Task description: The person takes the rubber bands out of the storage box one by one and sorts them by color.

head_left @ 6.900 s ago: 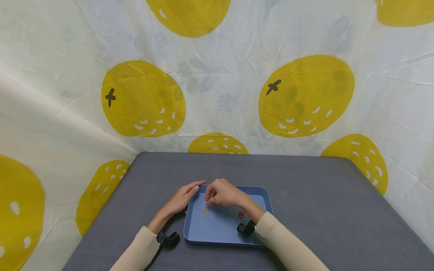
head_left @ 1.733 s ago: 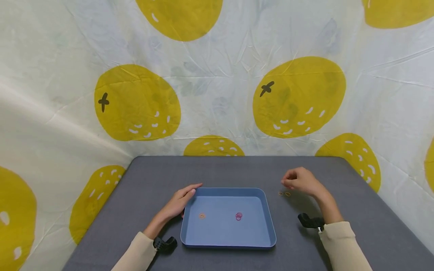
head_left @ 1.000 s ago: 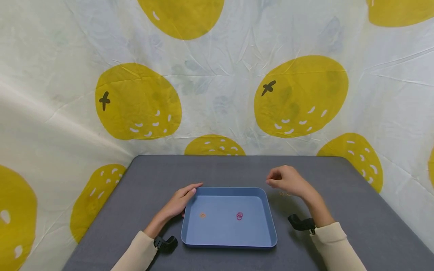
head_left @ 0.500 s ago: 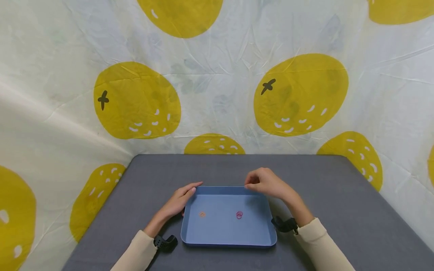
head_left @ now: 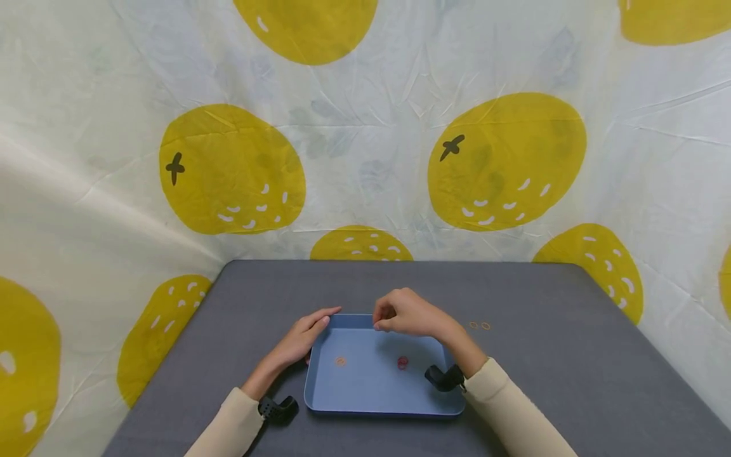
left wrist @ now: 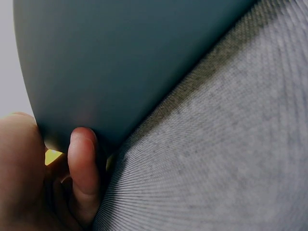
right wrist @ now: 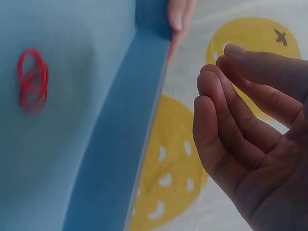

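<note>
Your right hand (head_left: 407,314) has come back from the table's right side, where it hovered over the two orange rubber bands (head_left: 480,325) a moment ago. It now hangs above the far edge of the blue tray (head_left: 451,355), near its far left corner, with the fingers (right wrist: 226,110) loosely curled and nothing visible between them. Those two bands lie uncovered again on the grey table (head_left: 571,355), just off the tray's far right corner; much earlier only one lay there.

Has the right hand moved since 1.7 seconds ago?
Yes. The right hand went left, from beside the orange bands on the table to over the blue tray.
</note>
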The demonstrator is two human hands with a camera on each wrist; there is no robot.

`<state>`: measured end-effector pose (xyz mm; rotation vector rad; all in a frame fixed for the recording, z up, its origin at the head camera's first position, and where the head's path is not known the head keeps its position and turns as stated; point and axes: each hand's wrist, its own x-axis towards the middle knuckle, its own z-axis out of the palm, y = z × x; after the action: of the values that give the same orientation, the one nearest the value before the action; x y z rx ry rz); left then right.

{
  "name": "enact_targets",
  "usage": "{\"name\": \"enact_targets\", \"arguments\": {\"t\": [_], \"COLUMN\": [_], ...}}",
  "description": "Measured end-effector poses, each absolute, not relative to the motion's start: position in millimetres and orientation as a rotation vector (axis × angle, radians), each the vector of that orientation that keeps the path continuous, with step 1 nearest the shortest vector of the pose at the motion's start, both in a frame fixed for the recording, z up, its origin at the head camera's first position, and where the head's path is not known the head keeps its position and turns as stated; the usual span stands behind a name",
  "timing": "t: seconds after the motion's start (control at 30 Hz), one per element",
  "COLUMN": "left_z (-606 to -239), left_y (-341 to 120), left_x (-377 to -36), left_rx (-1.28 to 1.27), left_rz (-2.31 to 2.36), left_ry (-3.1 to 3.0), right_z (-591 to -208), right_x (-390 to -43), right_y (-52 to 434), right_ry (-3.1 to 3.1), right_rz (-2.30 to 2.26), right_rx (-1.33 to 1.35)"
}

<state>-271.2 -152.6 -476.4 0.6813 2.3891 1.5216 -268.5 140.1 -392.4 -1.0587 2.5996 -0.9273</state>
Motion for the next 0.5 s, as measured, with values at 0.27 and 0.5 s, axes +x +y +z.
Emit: {"name": "enact_targets", "arguments": {"t": [0.27, 0.5], "left_z": [-480, -511], "left_y": [-154, -157], "left_x": [-273, -288], "left_rx": [0.667, 0.647], "left_rz": [1.508, 1.502], "left_ry": [2.399, 2.453], "right_z": [-410, -429], "right_x": [-276, -283], "right_y": [106, 87], "right_ry": [2.559, 2.516], "right_rz": [-0.867, -0.822], "right_rx": [-1.117, -1.100]}}
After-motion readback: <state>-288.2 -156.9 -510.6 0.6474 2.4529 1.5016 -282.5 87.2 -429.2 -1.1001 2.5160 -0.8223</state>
